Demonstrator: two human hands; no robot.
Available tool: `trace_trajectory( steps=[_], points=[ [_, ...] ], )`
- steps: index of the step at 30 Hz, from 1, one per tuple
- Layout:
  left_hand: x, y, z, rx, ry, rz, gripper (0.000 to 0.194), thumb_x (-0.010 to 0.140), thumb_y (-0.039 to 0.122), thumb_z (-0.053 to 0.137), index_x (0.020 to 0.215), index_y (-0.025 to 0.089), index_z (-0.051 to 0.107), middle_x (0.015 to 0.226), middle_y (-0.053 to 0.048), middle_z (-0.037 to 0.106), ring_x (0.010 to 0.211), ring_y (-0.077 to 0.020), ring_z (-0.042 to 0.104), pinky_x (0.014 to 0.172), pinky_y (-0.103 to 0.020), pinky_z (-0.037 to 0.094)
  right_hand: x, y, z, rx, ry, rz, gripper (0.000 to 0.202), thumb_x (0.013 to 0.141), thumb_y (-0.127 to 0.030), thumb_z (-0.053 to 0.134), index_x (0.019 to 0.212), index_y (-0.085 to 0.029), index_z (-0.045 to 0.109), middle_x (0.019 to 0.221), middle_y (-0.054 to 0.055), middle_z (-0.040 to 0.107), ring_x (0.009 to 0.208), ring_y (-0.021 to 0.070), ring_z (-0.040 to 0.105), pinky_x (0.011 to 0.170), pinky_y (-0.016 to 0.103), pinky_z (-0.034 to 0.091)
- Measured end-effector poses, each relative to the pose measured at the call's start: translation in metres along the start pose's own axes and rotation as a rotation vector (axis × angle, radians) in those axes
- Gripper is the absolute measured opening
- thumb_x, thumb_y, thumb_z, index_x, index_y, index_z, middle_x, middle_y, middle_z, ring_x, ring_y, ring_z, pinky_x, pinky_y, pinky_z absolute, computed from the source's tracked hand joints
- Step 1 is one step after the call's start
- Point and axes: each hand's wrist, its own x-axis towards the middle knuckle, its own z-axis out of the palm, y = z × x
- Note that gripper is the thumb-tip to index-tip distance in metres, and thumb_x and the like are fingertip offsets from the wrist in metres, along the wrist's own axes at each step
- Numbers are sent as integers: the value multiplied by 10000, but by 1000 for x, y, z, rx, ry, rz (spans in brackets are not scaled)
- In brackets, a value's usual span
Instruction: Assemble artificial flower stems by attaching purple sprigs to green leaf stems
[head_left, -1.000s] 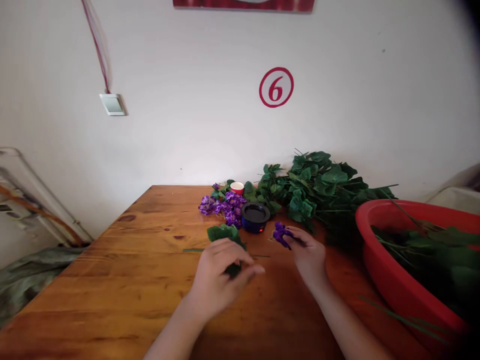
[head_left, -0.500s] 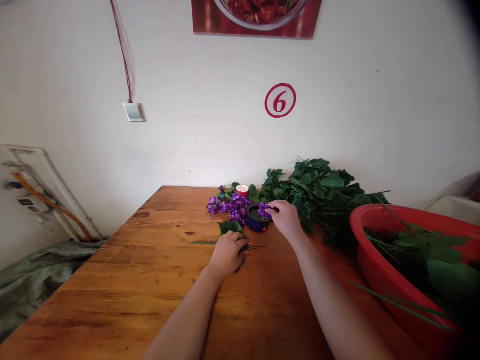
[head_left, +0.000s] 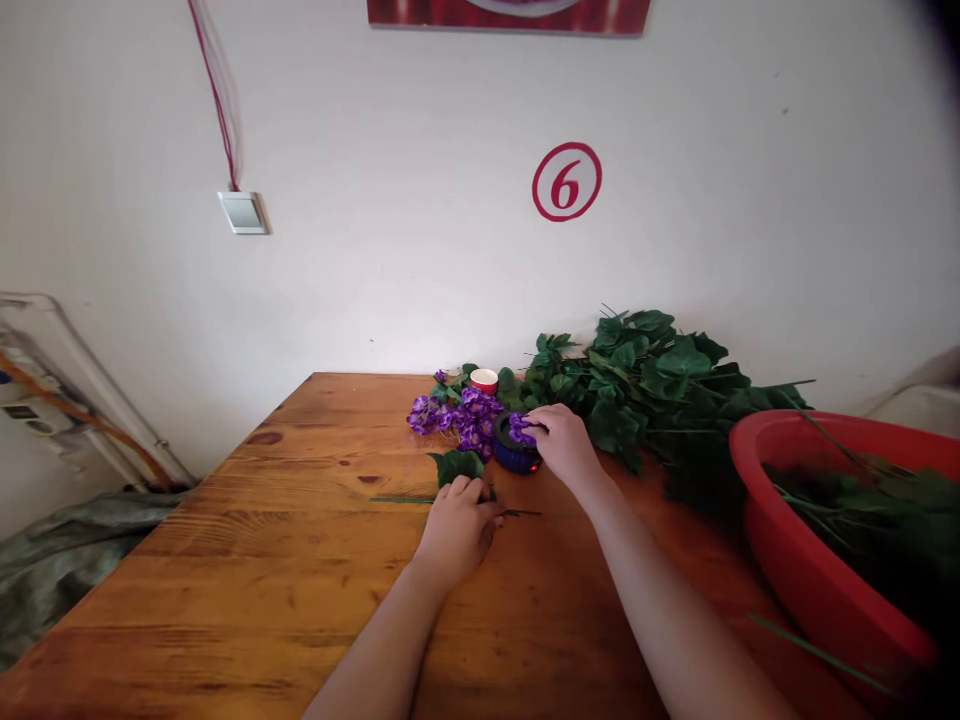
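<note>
My right hand [head_left: 559, 440] pinches a small purple flower [head_left: 520, 430] over the dark top of a round blue device [head_left: 514, 459], whose red light glows at the front. Lower and to the left, my left hand [head_left: 459, 525] has its fingers closed over a green leafy stem [head_left: 405, 500] lying on the wooden table. A broad green leaf [head_left: 456, 466] shows just beyond those fingers. Left of the device is a pile of purple flowers [head_left: 469, 415]. Behind the pile stands a small red cup [head_left: 484, 380] with a white inside.
A large heap of green leaves and stems [head_left: 660, 375] lies against the wall at the right. In front of it, a red basin [head_left: 795, 540] holds more greenery. The wooden table [head_left: 247, 560] has its left edge beside a draped cloth [head_left: 75, 560].
My right hand has lowered the purple flower slightly onto or near the device's dark top. My left hand stays on the stem. The view has shifted a little.
</note>
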Motion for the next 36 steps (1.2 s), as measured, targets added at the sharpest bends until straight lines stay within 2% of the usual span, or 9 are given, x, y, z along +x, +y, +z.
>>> trace_trajectory(
  steps=[11, 20, 28, 36],
  points=[
    [0, 3, -3, 42, -15, -14, 212, 882, 286, 514, 995, 318, 689, 951, -48, 545, 945, -218, 454, 757, -353, 375, 0, 2, 3, -29, -11, 11, 134, 742, -76, 646, 769, -185, 719, 860, 74, 711, 869, 230, 586, 835, 370, 484],
    [2, 11, -4, 169, -6, 7, 151, 870, 256, 520, 833, 224, 662, 879, -62, 555, 894, -225, 457, 756, -395, 349, 0, 9, 6, -43, -1, -1, 157, 748, -89, 624, 788, -200, 728, 868, 74, 705, 864, 237, 576, 837, 387, 477],
    [1, 12, -3, 215, -25, 72, 97, 856, 178, 494, 870, 185, 590, 947, -66, 564, 921, -230, 455, 787, -392, 363, -1, 8, 7, -53, -18, 2, 168, 745, -60, 614, 792, -176, 726, 878, 87, 709, 876, 237, 575, 830, 365, 478],
    [2, 12, -7, 177, -33, 52, 113, 885, 180, 451, 880, 182, 563, 907, -66, 580, 909, -233, 470, 786, -390, 369, 2, 0, -2, -52, 31, 14, 122, 758, -102, 645, 794, -191, 720, 878, 73, 709, 868, 238, 579, 836, 369, 474]
  ],
)
